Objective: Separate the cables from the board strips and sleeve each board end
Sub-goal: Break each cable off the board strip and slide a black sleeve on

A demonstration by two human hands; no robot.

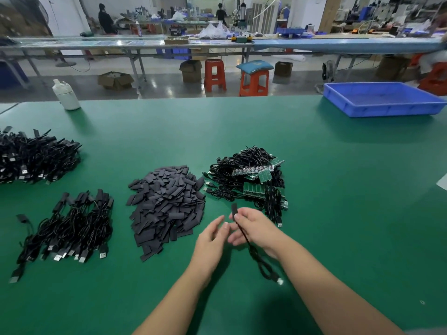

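My right hand [254,228] pinches a black cable [256,257] just below its sleeved board end [234,209], which points up; the cable's loop and USB plug hang down to the mat. My left hand [212,240] is beside it with relaxed fingers, holding nothing. Behind my hands lies a tangle of cables still joined to green board strips [251,180]. Left of that is a heap of flat black sleeves [167,209]. A bundle of sleeved cables [70,228] lies further left.
A larger heap of black cables [36,158] sits at the far left edge. A white bottle [65,94] stands at the back left of the green mat [338,189], and a blue tray [382,99] at the back right. Stools and benches stand beyond.
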